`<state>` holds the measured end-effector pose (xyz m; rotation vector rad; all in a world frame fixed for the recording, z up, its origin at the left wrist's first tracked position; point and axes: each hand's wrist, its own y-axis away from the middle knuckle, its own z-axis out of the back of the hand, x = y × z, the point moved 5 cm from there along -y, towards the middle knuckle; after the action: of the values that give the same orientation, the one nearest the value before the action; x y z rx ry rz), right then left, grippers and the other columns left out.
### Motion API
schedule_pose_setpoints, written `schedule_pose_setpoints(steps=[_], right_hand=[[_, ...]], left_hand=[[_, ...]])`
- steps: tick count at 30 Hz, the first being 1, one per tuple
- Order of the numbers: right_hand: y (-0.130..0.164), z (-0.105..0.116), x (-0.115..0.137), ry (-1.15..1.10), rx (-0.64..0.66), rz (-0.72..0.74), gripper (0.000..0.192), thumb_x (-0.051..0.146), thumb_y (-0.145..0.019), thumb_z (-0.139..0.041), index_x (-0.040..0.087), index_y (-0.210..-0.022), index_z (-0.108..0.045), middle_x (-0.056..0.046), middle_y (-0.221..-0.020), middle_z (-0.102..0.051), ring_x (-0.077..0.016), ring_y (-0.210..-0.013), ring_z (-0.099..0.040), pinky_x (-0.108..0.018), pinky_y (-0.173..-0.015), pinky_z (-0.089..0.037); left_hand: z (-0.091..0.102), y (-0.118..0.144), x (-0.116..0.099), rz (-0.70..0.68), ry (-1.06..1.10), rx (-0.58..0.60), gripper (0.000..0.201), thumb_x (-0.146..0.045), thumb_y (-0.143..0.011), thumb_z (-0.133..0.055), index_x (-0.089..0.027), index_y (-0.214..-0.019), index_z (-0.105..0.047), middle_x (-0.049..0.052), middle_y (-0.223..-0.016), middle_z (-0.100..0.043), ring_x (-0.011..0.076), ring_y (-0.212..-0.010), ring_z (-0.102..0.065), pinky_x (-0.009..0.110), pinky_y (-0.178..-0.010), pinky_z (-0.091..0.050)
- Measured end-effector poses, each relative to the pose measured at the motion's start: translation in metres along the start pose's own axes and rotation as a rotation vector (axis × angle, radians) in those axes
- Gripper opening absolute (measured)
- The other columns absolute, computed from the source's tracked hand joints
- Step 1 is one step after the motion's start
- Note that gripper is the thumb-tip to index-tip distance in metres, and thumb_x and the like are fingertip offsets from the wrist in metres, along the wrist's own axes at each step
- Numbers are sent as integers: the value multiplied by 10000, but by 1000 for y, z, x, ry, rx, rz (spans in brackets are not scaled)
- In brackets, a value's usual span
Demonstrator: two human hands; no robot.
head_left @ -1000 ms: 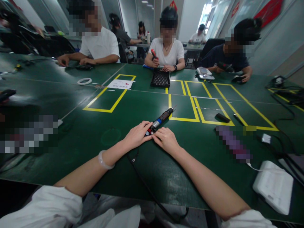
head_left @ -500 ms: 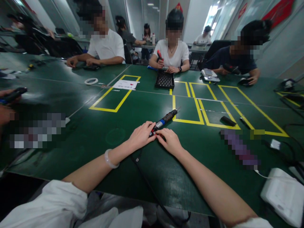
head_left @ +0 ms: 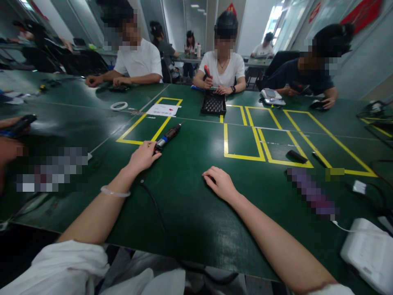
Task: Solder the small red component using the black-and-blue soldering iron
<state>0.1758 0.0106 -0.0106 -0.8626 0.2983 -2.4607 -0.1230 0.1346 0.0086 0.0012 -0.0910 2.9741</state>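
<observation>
My left hand (head_left: 141, 157) is closed around the rear end of an electric screwdriver (head_left: 166, 137) with a dark body, a blue band and a thin bit. The tool's tip points away and to the right, just beside a yellow taped outline (head_left: 159, 130). From its rear, a black cord (head_left: 155, 200) runs back over the table's near edge. My right hand (head_left: 219, 181) rests on the green tabletop, holding nothing, its fingers loosely bent and its thumb a little apart. The fingers of my left hand partly cover the screwdriver's grip.
More yellow taped outlines (head_left: 225, 141) mark the table. A black cylinder (head_left: 296, 156) and a dark pen-like item (head_left: 319, 159) lie right. A white box (head_left: 368, 250) stands near right. Across sit several people; one works over a black tray (head_left: 214, 103). A white tape roll (head_left: 118, 106) lies left.
My left hand has carried the electric screwdriver left and slightly away from me, its cord trailing along. My right hand has parted from the tool and stayed nearly in place.
</observation>
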Motion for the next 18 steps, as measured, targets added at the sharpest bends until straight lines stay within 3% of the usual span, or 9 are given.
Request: schedule_pose_setpoints(steps=[4,7,11,18], right_hand=[[0,0,1,-13,6,0,165,227,-974,-484,200,-953,-645,-51,-939,-654,-175,-886,-605,-299,-798,-445],[0,0,1,-22,7,5,162,221,-971,-486,197,-952,-645,-53,-940,-655,-177,-899,-606,-300,-811,-453],[0,-1,0,-38,1,15,158,213,-966,-490,201,-948,-647,-53,-933,-656,-178,-910,-609,-299,-821,-462],[0,-2,-1,-54,-6,21,151,208,-962,-493,208,-964,-644,-53,-943,-657,-179,-906,-612,-300,-820,-470]], left_hand=[[-4,-11,59,141,29,26,592,-482,-923,-429,-150,-1414,-415,185,-1418,-440,344,-1229,-492,432,-966,-434],[0,-8,79,194,36,-13,574,-513,-926,-417,-159,-1374,-467,182,-1404,-477,368,-1221,-492,457,-936,-437],[10,3,70,197,-7,-134,496,-463,-914,-467,-173,-1316,-491,169,-1317,-540,337,-1160,-531,417,-883,-457],[17,11,47,307,-41,-108,355,-415,-932,-418,-148,-1135,-534,169,-1118,-608,307,-980,-591,393,-783,-466]])
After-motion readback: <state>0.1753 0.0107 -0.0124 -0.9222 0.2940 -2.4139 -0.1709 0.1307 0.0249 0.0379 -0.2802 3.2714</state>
